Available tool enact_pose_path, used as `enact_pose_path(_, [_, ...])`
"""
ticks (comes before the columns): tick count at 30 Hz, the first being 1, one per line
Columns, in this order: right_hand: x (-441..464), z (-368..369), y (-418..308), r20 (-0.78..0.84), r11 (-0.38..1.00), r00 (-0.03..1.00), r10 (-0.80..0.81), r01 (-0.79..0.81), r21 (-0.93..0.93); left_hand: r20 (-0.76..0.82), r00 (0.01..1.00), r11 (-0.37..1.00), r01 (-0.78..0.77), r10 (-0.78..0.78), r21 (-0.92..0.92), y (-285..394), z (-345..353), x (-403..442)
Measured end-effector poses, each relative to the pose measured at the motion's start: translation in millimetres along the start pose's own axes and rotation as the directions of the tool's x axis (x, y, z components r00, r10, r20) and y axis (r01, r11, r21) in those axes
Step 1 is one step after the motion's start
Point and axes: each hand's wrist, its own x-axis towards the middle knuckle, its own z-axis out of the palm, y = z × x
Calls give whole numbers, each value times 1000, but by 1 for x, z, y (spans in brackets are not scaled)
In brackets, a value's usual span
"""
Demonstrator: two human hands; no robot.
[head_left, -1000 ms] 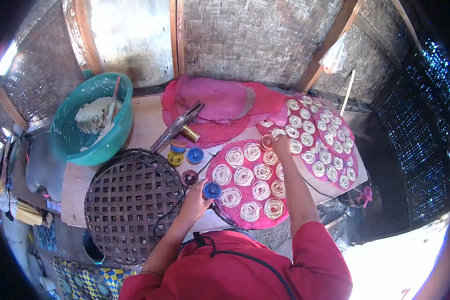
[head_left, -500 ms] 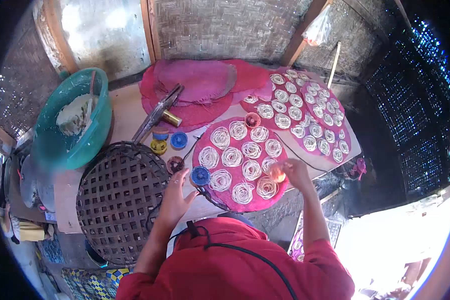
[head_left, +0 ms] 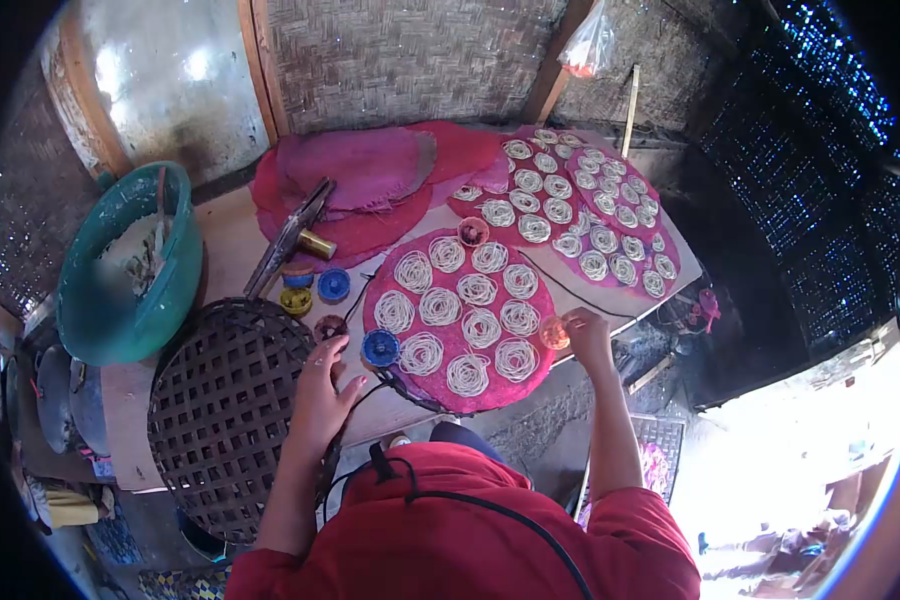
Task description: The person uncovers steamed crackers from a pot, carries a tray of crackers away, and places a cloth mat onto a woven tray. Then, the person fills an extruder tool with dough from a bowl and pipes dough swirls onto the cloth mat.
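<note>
At the right edge of the round pink cloth (head_left: 425, 388), my right hand (head_left: 588, 338) grips a small orange cup (head_left: 555, 333) with its fingers. Several coiled nests of pale noodle-like strands (head_left: 467, 376) lie on that cloth. My left hand (head_left: 318, 398) is open on the near left side, thumb spread from the fingers. Its fingertips are by a dark brown cup (head_left: 330, 327); whether they touch it I cannot tell. A blue cup (head_left: 380, 348) sits on the cloth's left edge, and a reddish cup (head_left: 473, 231) on its far edge.
A round woven tray (head_left: 230, 410) lies at left. Behind it stand a green basin (head_left: 185, 270) with pale dough-like stuff, a yellow cup (head_left: 296, 301), another blue cup (head_left: 334, 284) and a metal press-like tool (head_left: 290, 238). More coils cover pink cloths (head_left: 570, 262) at the back right.
My right hand has moved the orange cup off the lower right coils to the cloth's right edge. My left hand stays near the brown cup. The whole view has shifted slightly.
</note>
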Motion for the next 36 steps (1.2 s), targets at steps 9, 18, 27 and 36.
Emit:
enact_pose_path(9, [-5,7,-8,64,997,998,-11,17,-82,-63,994,996,85,-84,7,-3,-22,-16])
enact_pose_path(18, [-7,-15,-23,-75,980,990,-120,106,-166,-226,964,990,143,-141,-7,-23,-75,15])
enact_pose_path(27, [-12,-43,-46,-52,995,996,-68,64,-74,-425,905,855,246,-33,456,-158,-122,91])
enact_pose_path(36, [-19,49,-164,401,932,882,-248,104,347,-681,630,657,698,-373,286,-95,-217,-102])
